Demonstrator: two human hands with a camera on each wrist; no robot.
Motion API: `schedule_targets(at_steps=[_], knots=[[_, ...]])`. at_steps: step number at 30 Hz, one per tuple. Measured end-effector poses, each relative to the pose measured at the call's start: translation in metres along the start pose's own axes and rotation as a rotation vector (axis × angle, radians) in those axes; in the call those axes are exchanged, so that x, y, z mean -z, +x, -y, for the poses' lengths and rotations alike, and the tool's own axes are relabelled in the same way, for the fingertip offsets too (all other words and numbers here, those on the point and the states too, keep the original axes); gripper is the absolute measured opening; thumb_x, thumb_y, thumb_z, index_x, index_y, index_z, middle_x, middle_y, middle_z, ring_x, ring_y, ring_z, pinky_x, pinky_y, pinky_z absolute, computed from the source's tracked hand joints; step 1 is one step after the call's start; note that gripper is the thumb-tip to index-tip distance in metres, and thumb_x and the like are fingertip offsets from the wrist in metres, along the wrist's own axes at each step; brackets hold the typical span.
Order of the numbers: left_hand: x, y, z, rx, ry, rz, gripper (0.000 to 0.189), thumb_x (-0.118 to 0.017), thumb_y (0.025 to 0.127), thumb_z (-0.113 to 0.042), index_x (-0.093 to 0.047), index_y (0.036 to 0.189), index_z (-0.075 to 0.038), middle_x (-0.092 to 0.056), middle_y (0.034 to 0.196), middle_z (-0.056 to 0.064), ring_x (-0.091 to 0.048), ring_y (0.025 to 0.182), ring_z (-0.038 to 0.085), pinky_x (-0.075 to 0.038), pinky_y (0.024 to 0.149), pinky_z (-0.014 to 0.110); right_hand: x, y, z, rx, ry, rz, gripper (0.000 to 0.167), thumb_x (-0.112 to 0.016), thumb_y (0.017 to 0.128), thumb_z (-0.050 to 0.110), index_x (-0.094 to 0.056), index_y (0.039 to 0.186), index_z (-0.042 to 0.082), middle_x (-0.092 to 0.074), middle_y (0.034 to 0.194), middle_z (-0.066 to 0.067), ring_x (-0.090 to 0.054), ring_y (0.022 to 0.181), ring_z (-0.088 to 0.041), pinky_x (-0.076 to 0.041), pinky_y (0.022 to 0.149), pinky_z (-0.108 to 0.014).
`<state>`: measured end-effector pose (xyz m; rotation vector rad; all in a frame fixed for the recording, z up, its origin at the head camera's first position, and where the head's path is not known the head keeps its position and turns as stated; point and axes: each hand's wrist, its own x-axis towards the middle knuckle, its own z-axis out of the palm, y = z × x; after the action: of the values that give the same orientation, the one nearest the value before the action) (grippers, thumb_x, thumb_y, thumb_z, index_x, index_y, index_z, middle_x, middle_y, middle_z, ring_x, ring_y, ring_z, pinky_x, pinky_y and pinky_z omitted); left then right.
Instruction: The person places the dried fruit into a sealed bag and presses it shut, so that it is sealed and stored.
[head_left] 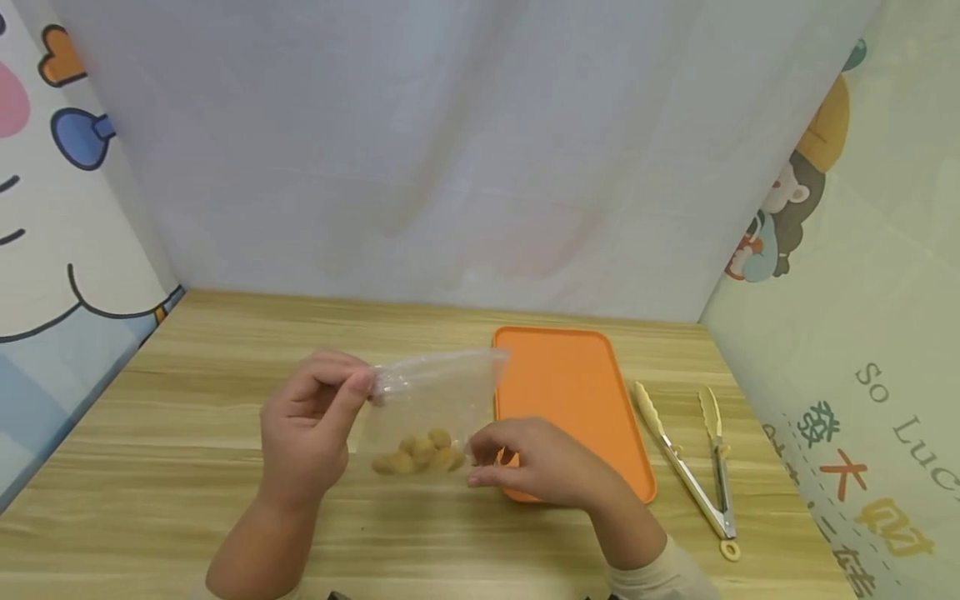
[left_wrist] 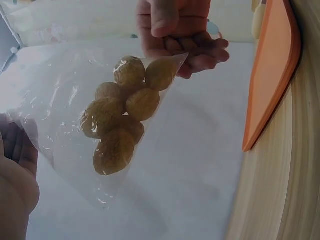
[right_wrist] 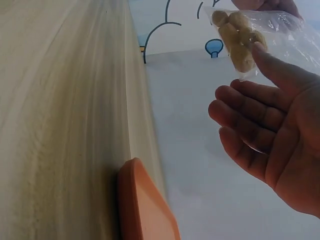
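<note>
A clear plastic bag hangs upright over the table, with several tan, rounded, wrinkled pieces gathered along its bottom. My left hand pinches the bag's upper left corner between thumb and fingers, bunching the plastic there. By the lower right corner, my right hand has its fingers loosely bent and its thumb apart from them. In the right wrist view its thumb overlaps the pieces, while the palm holds nothing. The left wrist view shows the pieces through the plastic, with the right hand's fingers near the bag's corner.
An orange tray lies on the wood-grain table, partly behind the bag and right hand. To its right, tongs with cream tips lie spread apart. A pale cloth hangs behind the table, with printed cloths at both sides.
</note>
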<state>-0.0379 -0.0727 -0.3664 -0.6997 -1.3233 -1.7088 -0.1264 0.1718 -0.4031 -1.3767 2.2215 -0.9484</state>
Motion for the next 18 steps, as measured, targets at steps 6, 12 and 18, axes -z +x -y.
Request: schedule_targets(at_steps=[6, 12, 18], knots=[[-0.0014, 0.0006, -0.0014, 0.01, -0.033, 0.011, 0.007, -0.053, 0.088, 0.022, -0.059, 0.09, 0.019, -0.066, 0.089, 0.013, -0.067, 0.076, 0.019, -0.055, 0.071, 0.024, -0.0065, 0.0028, -0.0013, 0.049, -0.033, 0.01, 0.012, -0.065, 0.094, 0.04, -0.069, 0.096, 0.029, -0.066, 0.087, 0.023, -0.059, 0.076, 0.004, -0.05, 0.07, -0.021], [-0.0036, 0.0007, -0.0017, -0.002, -0.024, 0.008, 0.006, -0.054, 0.087, 0.022, -0.059, 0.089, 0.019, -0.067, 0.09, 0.013, -0.066, 0.078, 0.019, -0.055, 0.072, 0.024, -0.0081, 0.0033, -0.0022, 0.096, -0.125, -0.011, 0.014, -0.064, 0.095, 0.035, -0.072, 0.089, 0.027, -0.066, 0.081, 0.021, -0.051, 0.064, 0.006, -0.044, 0.061, -0.015], [-0.0001, 0.001, -0.002, -0.045, 0.086, -0.018, 0.002, -0.057, 0.087, 0.02, -0.059, 0.087, 0.02, -0.066, 0.089, 0.012, -0.064, 0.083, 0.017, -0.053, 0.076, 0.022, -0.0059, 0.0021, -0.0054, 0.124, -0.184, 0.004, 0.016, -0.065, 0.095, 0.032, -0.071, 0.082, 0.024, -0.06, 0.071, 0.021, -0.045, 0.06, 0.008, -0.04, 0.06, -0.012]])
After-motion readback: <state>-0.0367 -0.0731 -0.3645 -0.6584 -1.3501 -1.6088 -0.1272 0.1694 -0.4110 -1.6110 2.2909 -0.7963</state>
